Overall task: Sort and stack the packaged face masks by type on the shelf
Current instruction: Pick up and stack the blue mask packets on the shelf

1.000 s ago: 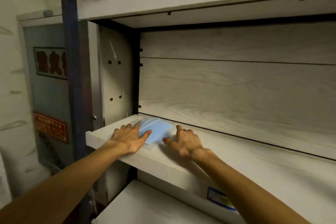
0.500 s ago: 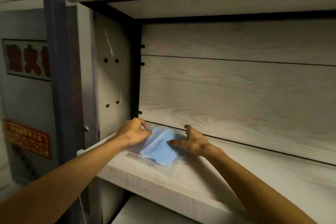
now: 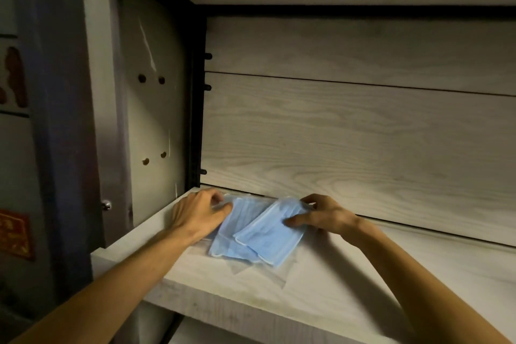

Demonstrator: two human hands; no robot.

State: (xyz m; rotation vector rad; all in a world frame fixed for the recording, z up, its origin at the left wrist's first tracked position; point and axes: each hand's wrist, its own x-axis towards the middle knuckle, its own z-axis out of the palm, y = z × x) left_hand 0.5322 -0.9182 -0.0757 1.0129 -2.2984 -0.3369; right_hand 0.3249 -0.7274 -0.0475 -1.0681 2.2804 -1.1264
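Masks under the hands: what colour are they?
Light blue masks, in clear wrappers; the head view shows them best.

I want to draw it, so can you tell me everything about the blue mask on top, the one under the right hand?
The top blue mask is a pale blue, soft-looking pleated rectangle with a thin white edge, sealed in a clear plastic wrapper. It lies flat but slanted on the wooden shelf, overlapping a second blue mask beneath it on the left. The right hand pinches its far right end, thumb on top. The left hand holds the lower mask, not this one.
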